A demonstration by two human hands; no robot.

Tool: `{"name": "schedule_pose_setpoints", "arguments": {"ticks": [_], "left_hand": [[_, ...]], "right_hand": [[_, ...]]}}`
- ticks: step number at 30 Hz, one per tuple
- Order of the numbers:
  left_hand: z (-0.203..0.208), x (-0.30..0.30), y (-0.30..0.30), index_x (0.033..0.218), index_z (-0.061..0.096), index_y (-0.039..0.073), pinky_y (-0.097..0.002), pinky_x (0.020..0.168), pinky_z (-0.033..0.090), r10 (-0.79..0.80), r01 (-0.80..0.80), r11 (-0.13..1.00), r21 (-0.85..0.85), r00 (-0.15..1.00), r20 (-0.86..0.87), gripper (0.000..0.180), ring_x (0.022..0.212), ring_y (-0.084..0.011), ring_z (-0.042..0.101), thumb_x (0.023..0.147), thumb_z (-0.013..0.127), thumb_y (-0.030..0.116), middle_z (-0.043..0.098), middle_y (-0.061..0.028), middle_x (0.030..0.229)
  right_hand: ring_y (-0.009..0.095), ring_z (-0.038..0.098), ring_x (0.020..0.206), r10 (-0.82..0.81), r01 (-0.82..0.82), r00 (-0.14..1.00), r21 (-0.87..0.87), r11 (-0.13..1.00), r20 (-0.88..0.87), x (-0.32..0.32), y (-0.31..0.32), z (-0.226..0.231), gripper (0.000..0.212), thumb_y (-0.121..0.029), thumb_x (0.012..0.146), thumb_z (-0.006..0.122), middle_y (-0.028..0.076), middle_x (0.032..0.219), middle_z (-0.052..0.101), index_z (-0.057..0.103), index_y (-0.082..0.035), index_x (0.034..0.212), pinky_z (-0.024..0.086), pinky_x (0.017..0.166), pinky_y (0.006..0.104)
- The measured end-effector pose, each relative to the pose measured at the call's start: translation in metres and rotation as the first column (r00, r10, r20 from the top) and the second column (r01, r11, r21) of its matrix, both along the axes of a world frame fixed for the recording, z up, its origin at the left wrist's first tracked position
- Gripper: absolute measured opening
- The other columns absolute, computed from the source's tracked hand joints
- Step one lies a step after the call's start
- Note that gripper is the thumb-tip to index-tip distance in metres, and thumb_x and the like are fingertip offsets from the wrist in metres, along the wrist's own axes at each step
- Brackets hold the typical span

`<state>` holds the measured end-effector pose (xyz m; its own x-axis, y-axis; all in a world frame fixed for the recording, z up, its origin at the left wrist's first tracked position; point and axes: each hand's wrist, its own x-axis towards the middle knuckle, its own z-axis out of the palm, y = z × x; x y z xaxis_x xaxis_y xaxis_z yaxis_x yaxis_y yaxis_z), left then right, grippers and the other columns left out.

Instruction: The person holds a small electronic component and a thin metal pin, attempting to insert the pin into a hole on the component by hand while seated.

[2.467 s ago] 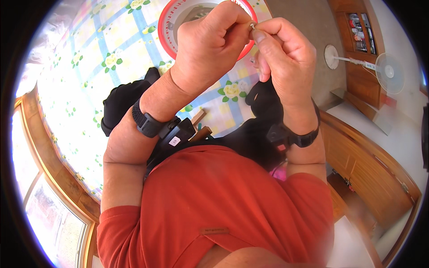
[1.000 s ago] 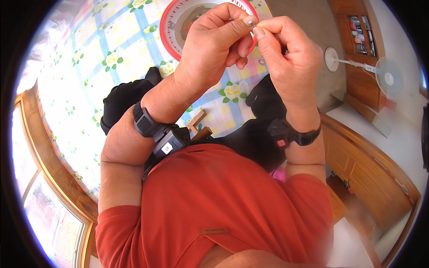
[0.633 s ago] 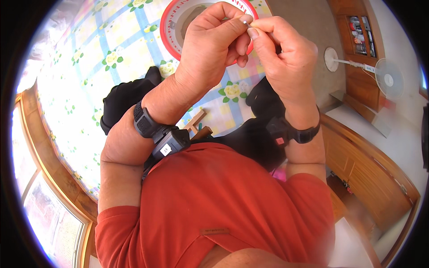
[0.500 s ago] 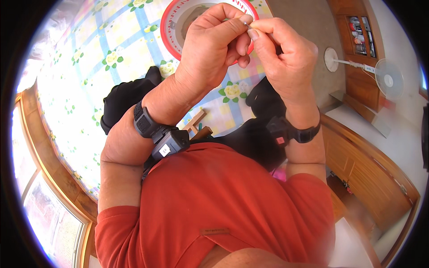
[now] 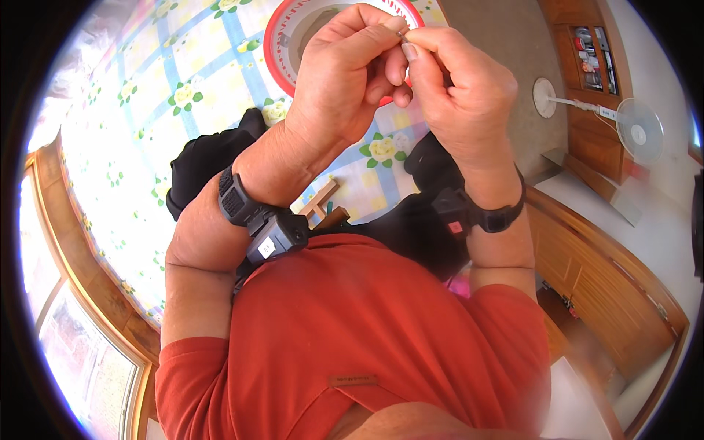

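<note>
Both hands are raised and meet fingertip to fingertip over the near right edge of a white basin [image 5: 272, 64] with a red rim. My left hand [image 5: 334, 92] is closed in a pinch, thumb against forefinger, with its other fingers curled below. Opposite it, my right hand [image 5: 466, 92] pinches with thumb and forefinger. Between the two pinches shows a tiny dark, shiny piece [image 5: 402, 35], too small to name. Something greyish lies inside the basin, partly covered by my left hand.
A flowered, checked cloth [image 5: 213, 70] spreads under my legs and the basin. Close to my lap lies a small wooden frame-like piece [image 5: 320, 200]. Off to the right stand a white fan [image 5: 638, 132] and wooden cabinets [image 5: 587, 271]. A window [image 5: 92, 352] is at the lower left.
Both hands have shifted very slightly to the left. My right wrist has dipped inward a little, while the fingertips stay pinched together at the tiny piece.
</note>
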<state>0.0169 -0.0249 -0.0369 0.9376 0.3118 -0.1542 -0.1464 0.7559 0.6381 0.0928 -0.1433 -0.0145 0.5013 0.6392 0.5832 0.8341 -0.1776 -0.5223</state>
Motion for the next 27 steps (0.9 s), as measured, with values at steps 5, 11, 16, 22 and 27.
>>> {"name": "schedule_pose_setpoints", "arguments": {"ticks": [5, 11, 16, 22, 27], "left_hand": [[-0.003, 0.004, 0.001, 0.095, 0.057, 0.002, -0.0235, 0.051, 0.041, 0.018, -0.018, 0.998, -0.054, 1.0, 0.013, 0.013, 0.056, -0.0125, 0.052, 0.095, 0.044, 0.007, 0.057, -0.0053, 0.066], [-0.009, 0.006, 0.0, 0.093, 0.056, 0.003, -0.0201, 0.055, 0.04, -0.017, 0.02, 0.999, -0.035, 0.997, 0.082, 0.012, 0.061, -0.0094, 0.052, 0.095, 0.045, 0.007, 0.057, -0.004, 0.07], [-0.012, 0.007, 0.004, 0.092, 0.055, 0.004, -0.0213, 0.054, 0.04, -0.083, 0.089, 0.995, -0.05, 0.99, 0.116, 0.011, 0.061, -0.0096, 0.051, 0.095, 0.045, 0.008, 0.057, -0.004, 0.07], [-0.012, 0.01, 0.0, 0.093, 0.054, 0.004, -0.0234, 0.056, 0.044, -0.065, 0.069, 0.996, -0.048, 0.995, 0.079, 0.011, 0.062, -0.0113, 0.054, 0.096, 0.045, 0.009, 0.057, -0.0047, 0.07], [-0.013, 0.011, 0.001, 0.092, 0.054, 0.004, -0.026, 0.056, 0.047, -0.088, 0.092, 0.995, -0.035, 0.991, 0.103, 0.013, 0.059, -0.0147, 0.055, 0.097, 0.044, 0.011, 0.058, -0.0068, 0.069]], "right_hand": [[0.021, 0.05, 0.043, -0.035, 0.031, 0.996, 0.049, 0.998, 0.079, 0.004, 0.003, -0.005, 0.011, -0.003, 0.077, 0.066, 0.004, 0.053, 0.052, 0.063, -0.011, 0.084, 0.039, 0.042, 0.0313], [0.021, 0.048, 0.042, -0.04, 0.036, 0.998, 0.074, 0.997, 0.055, 0.003, 0.004, -0.005, 0.01, -0.003, 0.076, 0.065, 0.004, 0.051, 0.049, 0.06, -0.01, 0.079, 0.037, 0.041, 0.0318], [0.022, 0.047, 0.041, -0.052, 0.048, 0.997, 0.065, 0.997, 0.059, 0.006, 0.001, -0.01, 0.011, -0.004, 0.076, 0.066, 0.005, 0.05, 0.049, 0.058, -0.011, 0.077, 0.037, 0.04, 0.0325], [0.023, 0.047, 0.042, -0.072, 0.066, 0.99, 0.056, 0.996, 0.118, 0.008, 0.0, -0.011, 0.011, -0.006, 0.077, 0.067, 0.005, 0.05, 0.048, 0.057, -0.011, 0.075, 0.037, 0.04, 0.0331], [0.022, 0.048, 0.042, -0.072, 0.066, 0.991, 0.061, 0.996, 0.113, 0.007, 0.0, -0.009, 0.011, -0.005, 0.077, 0.066, 0.005, 0.051, 0.05, 0.056, -0.011, 0.075, 0.038, 0.041, 0.033]]}}
